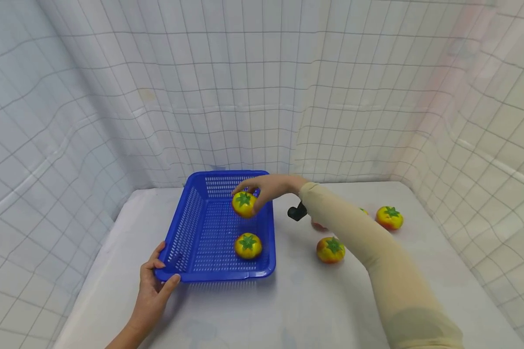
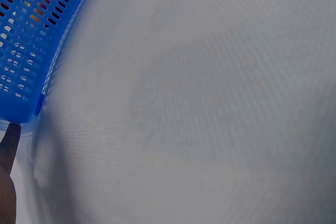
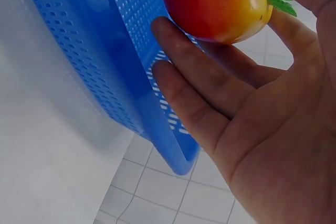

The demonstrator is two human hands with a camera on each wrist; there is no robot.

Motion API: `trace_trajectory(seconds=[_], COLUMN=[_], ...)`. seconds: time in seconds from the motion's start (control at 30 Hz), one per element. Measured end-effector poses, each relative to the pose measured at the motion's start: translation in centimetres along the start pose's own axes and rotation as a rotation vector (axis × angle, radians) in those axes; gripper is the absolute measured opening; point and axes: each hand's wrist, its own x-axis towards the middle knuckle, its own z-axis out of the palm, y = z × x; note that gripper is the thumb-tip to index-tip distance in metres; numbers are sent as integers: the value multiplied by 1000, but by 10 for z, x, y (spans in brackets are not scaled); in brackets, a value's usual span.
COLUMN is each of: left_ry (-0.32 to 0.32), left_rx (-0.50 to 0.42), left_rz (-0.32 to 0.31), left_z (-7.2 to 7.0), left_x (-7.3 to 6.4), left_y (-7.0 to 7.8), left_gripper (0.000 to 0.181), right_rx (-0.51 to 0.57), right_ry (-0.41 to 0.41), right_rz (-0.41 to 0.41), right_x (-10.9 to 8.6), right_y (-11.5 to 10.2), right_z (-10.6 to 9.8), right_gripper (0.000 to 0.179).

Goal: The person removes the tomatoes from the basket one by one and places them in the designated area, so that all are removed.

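Observation:
My right hand [image 1: 268,188] holds a yellow-red persimmon [image 1: 243,204] with a green leafy top over the right part of a blue plastic basket [image 1: 216,277]. The right wrist view shows the redder underside of that persimmon [image 3: 210,6] between thumb and fingers, with two fingers of the hand [image 3: 262,108] stretched beside it. Another persimmon [image 1: 248,245] sits inside the basket at the near right. At the basket's near left corner my left hand [image 1: 150,291] grips the rim, thumb on the front edge and fingers on the left side.
On the white table [image 1: 297,300], right of the basket, lie a near persimmon [image 1: 330,250] and a farther one [image 1: 389,218]. More fruit [image 1: 319,225] is partly hidden behind my right forearm. Grid-patterned cloth walls [image 1: 262,97] enclose the table at the back and both sides.

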Motion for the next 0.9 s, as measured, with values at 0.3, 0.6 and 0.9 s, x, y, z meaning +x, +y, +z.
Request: trace_trajectory(seconds=[0.3,0.6,0.9], left_ry=[-2,-2,-5], left_rx=[5,-13,-23], left_rz=[-8,-6,-7], left_z=[1,1,2], left_x=[0,1,1], left_y=[0,-1,-1], left_gripper=[41,41,41], right_rx=[92,99,103], right_ry=[14,27,43], right_rz=[-10,43,61], right_x=[-30,-63,-84], right_y=[11,19,31], right_z=[-8,-8,-4], right_gripper=[70,73,72])
